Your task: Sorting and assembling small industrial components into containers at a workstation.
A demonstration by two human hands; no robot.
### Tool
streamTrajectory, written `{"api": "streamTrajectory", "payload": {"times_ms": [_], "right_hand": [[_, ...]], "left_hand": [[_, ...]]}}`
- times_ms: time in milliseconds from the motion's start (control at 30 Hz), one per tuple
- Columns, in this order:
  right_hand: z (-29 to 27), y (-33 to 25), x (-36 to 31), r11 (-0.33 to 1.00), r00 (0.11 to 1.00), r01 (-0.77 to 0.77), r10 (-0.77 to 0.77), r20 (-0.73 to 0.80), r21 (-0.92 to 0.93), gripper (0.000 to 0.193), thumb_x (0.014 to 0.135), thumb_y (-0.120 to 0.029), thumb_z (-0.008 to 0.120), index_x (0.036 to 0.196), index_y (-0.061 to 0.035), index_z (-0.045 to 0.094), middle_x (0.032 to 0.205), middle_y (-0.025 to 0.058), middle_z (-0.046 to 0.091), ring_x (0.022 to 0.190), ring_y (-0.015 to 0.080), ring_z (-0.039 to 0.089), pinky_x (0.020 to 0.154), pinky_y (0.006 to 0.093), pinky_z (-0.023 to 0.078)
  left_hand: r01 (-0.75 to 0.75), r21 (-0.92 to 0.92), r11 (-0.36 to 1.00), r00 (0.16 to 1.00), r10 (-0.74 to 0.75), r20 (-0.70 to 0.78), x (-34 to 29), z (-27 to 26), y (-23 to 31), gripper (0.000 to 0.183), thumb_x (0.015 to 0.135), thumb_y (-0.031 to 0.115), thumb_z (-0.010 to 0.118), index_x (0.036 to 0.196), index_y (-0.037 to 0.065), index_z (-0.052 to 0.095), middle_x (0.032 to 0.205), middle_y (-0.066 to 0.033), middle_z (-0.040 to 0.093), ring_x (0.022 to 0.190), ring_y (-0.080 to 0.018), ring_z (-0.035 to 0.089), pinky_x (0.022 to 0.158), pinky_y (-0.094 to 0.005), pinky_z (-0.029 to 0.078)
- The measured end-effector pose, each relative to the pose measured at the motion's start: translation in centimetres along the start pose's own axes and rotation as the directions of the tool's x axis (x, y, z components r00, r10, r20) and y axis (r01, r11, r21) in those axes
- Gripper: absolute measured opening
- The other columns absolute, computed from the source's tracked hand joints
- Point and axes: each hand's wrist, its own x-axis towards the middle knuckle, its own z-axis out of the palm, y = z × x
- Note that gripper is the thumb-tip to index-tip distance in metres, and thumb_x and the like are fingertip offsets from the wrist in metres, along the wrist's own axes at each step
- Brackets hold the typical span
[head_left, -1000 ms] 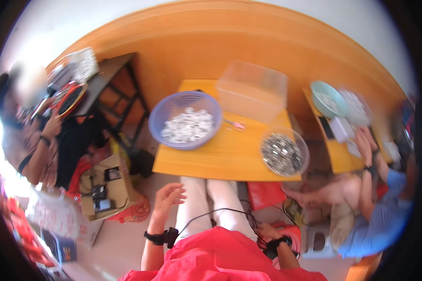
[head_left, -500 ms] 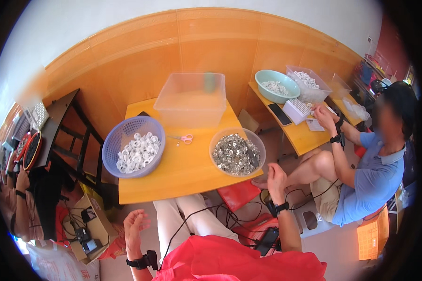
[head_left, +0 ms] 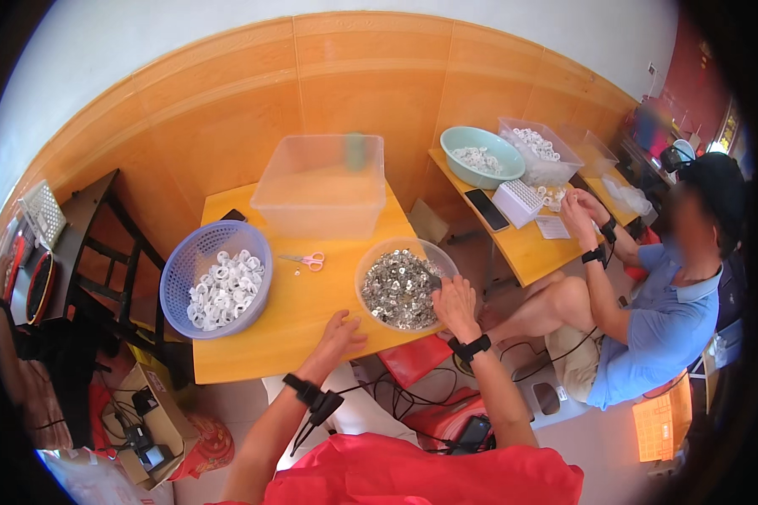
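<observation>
Right hand point(head_left: 456, 305): reaches over right rim of clear round bowl point(head_left: 445, 260), at a dark strip point(head_left: 432, 276) among the metal pieces; bent fingers, cannot tell if grasping it.
Left hand point(head_left: 338, 337): held near front edge of desk point(head_left: 299, 324), released, fingers loosely curled and apart.
Metal pieces point(head_left: 393, 290): heaped in the bowl, right front of desk.
Purple basket point(head_left: 173, 286): at left of desk, tilted-looking, with white rings point(head_left: 226, 293) inside.
Scissors point(head_left: 312, 262): lie flat between basket and bowl.
Clear bin point(head_left: 318, 189): stands at back.
Co-worker point(head_left: 661, 324): sits at right by side desk point(head_left: 524, 259).
</observation>
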Motion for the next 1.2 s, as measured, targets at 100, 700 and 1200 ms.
{"api": "streamTrajectory", "payload": {"times_ms": [100,700,1200], "right_hand": [[-2.1,0.1,-0.5,0.987,0.999,-0.017,0.025,-0.044,0.16,0.024,0.077,-0.016,0.051,0.093,-0.0005,0.06,0.089,0.0163,0.054,0.086,0.0337,0.054,0.073,0.0446,0.042],[-3.0,5.4,-2.6,0.278,0.838,-0.388,0.502,0.212,0.879,0.026,0.084,-0.015,0.047,0.103,-0.0023,0.059,0.069,0.0012,0.049,0.044,0.0053,0.042,0.037,0.0197,0.033],[4.3,-1.5,0.4,0.986,0.999,0.036,-0.036,-0.004,0.16,0.027,0.082,-0.012,0.053,0.107,-0.0005,0.054,0.096,0.0184,0.049,0.092,0.0365,0.05,0.077,0.0449,0.042]], "left_hand": [[0.01,0.063,0.998,0.992,-0.001,-0.129,2.7,2.8,0.3,0.05,0.087,0.017,0.053,0.129,0.003,0.031,0.109,-0.0185,0.051,0.085,-0.0286,0.062,0.069,-0.0348,0.054],[-0.142,0.072,0.987,0.99,0.144,-0.015,-2.6,-2.5,0.0,0.035,0.079,0.004,0.051,0.113,0.0,0.05,0.086,-0.0087,0.061,0.069,-0.0174,0.062,0.057,-0.0291,0.053],[-0.333,-0.039,0.942,0.85,0.282,-0.444,-26.6,-17.3,4.8,0.035,0.079,0.014,0.054,0.11,-0.001,0.05,0.091,-0.0054,0.059,0.077,-0.0149,0.062,0.075,-0.0306,0.054]]}}
